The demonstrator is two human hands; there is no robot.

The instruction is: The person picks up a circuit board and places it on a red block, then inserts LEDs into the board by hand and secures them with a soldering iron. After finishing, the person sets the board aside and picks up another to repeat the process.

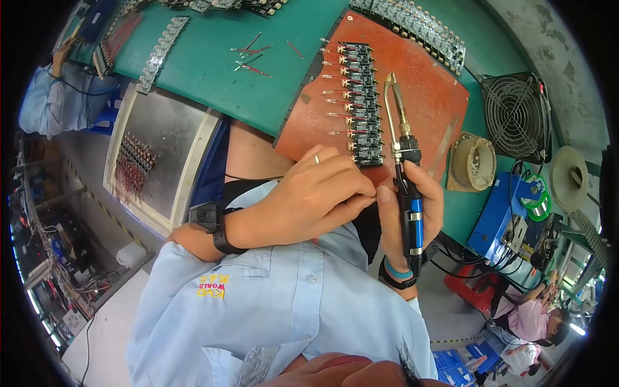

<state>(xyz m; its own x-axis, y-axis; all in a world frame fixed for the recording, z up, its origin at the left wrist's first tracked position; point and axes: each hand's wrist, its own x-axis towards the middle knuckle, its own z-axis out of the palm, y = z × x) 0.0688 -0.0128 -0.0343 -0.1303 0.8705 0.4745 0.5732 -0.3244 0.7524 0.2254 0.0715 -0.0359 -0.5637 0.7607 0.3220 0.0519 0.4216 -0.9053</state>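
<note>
My right hand point(412, 213) is wrapped round a soldering iron point(411, 187) with a blue and black handle. Its metal tip and a thin feed tube point away from me, just right of a strip of circuit boards point(366, 103). Short red wires point(336, 92) stick out from the strip's left side. The strip lies on a reddish-brown board point(419, 97). My left hand point(322, 190) is closed in a pinch near the strip's near end, its fingertips close to my right thumb. What it pinches is too small to make out.
Loose red wires point(251, 55) lie on the green mat point(213, 77). More board strips point(412, 29) stand at the back. Right of the board are a round tip-cleaning pot point(474, 162), a black fan point(518, 116), a blue solder feeder point(500, 209) and a green solder spool point(538, 205). A framed tray point(171, 138) sits left.
</note>
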